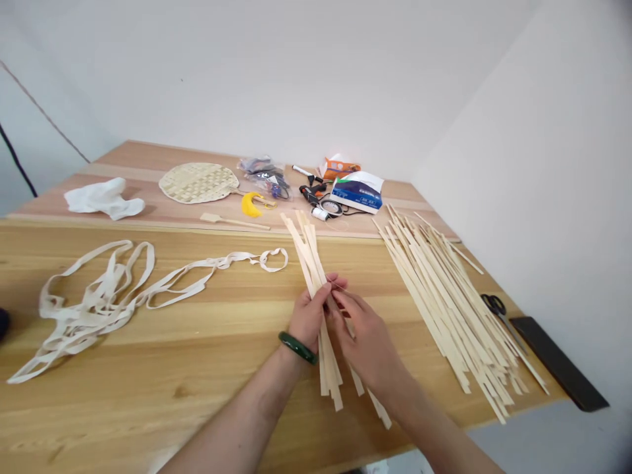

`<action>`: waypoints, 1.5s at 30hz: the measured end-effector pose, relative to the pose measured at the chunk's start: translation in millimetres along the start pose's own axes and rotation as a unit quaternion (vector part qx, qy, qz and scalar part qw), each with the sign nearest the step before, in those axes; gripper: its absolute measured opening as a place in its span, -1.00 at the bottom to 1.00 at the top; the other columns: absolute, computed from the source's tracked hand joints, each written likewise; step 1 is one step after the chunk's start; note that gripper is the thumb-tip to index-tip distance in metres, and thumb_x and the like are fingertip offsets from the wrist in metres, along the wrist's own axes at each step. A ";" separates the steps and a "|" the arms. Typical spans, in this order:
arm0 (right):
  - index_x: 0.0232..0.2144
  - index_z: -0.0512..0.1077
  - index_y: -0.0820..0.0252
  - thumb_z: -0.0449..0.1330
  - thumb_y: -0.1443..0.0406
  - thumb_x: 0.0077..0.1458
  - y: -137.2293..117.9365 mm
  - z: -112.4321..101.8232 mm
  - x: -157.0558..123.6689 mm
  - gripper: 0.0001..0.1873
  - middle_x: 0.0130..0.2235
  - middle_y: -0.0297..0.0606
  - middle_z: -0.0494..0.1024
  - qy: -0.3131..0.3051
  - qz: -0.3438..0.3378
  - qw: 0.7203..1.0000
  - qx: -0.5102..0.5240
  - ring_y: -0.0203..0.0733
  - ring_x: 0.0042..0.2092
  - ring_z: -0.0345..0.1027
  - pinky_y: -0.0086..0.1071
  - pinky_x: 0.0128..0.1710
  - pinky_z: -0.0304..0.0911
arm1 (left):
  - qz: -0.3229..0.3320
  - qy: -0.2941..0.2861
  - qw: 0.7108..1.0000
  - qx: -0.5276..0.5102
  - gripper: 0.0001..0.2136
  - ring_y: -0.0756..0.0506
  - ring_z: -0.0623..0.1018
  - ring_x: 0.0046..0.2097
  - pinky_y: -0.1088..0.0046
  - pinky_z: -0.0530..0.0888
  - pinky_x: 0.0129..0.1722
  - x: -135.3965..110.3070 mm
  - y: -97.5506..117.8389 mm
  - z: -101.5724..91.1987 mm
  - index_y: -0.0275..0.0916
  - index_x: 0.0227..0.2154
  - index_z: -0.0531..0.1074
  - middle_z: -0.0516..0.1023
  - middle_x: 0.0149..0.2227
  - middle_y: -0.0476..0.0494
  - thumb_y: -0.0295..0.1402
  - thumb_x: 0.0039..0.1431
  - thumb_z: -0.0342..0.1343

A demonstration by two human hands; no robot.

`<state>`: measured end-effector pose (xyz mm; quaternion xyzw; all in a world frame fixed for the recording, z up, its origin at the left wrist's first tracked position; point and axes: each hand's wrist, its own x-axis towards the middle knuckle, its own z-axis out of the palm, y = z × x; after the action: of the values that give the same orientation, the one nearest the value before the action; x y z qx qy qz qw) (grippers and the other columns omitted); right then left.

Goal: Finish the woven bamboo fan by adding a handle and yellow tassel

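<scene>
A bundle of pale bamboo strips is held upright over the near part of the table, fanned out at its lower end. My left hand, with a dark green bangle at the wrist, is closed around the middle of the bundle, thumb in front. My right hand meets it from the right, its fingers bent and closed on strips at the bundle's right side. What looks like a thin strand runs between the fingertips of both hands. My right fingertips are partly hidden behind the strips.
Many loose bamboo strips lie to the right, by scissors and a black bar. White ribbon sprawls left. Behind are a woven fan, yellow tassel, glue gun, thread spool and tissue pack.
</scene>
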<state>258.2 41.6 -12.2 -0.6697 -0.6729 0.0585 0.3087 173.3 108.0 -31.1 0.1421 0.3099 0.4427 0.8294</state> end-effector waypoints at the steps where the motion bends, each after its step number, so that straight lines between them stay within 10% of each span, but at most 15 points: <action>1: -0.03 0.41 0.26 0.01 0.36 0.24 -0.4 -5.7 -2.5 -0.70 -0.08 -0.08 0.59 0.017 -0.003 0.999 -0.033 -0.10 -0.16 0.51 -0.26 -0.22 0.43 | -0.003 -0.001 1.000 -0.002 -0.80 -0.09 0.61 -0.23 0.35 0.49 -0.12 -0.1 0.6 0.5 -0.33 -0.27 0.55 0.65 -0.29 -0.18 -0.40 0.02 0.28; 8: -0.25 0.47 0.20 0.17 0.28 0.19 -7.6 -32.7 -5.0 -0.88 -0.37 -0.26 0.53 0.195 -0.049 0.955 -0.220 -0.17 -0.31 0.38 -0.36 -0.39 0.24 | -0.001 -0.026 1.000 -0.008 -0.85 -0.13 0.63 -0.20 0.24 0.46 0.02 -2.1 -1.4 2.3 -0.35 -0.31 0.57 0.65 -0.28 -0.23 -0.41 0.05 0.25; 16: -0.36 0.56 0.11 0.15 0.33 0.23 1.8 -25.3 14.5 -0.82 -0.37 -0.21 0.51 0.170 -0.082 0.933 -0.307 -0.13 -0.31 0.20 -0.33 -0.42 0.12 | -0.007 -0.073 0.997 0.025 -0.73 -0.17 0.59 -0.12 0.34 0.49 -0.06 -6.6 1.2 4.3 -0.37 -0.33 0.61 0.65 -0.25 -0.24 -0.29 -0.10 0.35; 23: -0.29 0.54 0.12 0.06 0.35 0.27 23.0 -55.2 20.9 -0.76 -0.37 -0.26 0.62 0.179 -0.049 0.939 -0.289 -0.14 -0.30 0.34 -0.32 -0.35 0.15 | -0.012 -0.056 0.998 0.029 -0.68 0.08 0.39 -0.55 0.48 0.47 -0.47 -7.7 0.5 5.8 -0.37 -0.30 0.58 0.46 -0.56 0.03 -0.30 -0.14 0.39; 30: -0.39 0.55 0.17 0.07 0.29 0.18 63.0 -99.9 50.0 -0.75 -0.44 -0.22 0.57 0.208 0.016 0.944 -0.256 -0.14 -0.35 0.39 -0.37 -0.40 0.15 | -0.017 -0.076 0.996 0.042 -0.62 0.09 0.38 -0.55 0.48 0.49 -0.46 -9.3 -2.3 5.2 -0.41 -0.39 0.56 0.44 -0.56 0.02 -0.22 -0.22 0.44; 37: -0.44 0.58 0.20 0.18 0.28 0.03 82.9 -140.2 50.9 -0.82 -0.49 -0.27 0.55 0.390 0.182 0.900 -0.065 -0.19 -0.44 0.37 -0.34 -0.38 0.22 | -0.034 -0.095 0.994 0.039 -0.63 0.06 0.42 -0.53 0.43 0.54 -0.40 -13.5 -5.7 8.4 -0.41 -0.42 0.55 0.47 -0.56 -0.01 -0.23 -0.24 0.45; 45: -0.59 0.50 0.24 0.22 0.34 -0.21 122.8 -162.3 76.3 -0.93 -0.61 -0.31 0.44 0.400 0.273 0.871 0.084 -0.31 -0.57 0.09 -0.38 -0.57 0.00 | -0.112 -0.155 0.981 0.045 -0.66 0.08 0.39 -0.57 0.43 0.54 -0.45 -19.3 -2.1 8.1 -0.45 -0.44 0.57 0.47 -0.57 -0.04 -0.27 -0.22 0.46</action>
<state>451.3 70.6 83.4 -0.7641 -0.2745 -0.0763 0.5787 171.8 91.2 -18.4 0.2106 0.2113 0.3051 0.9044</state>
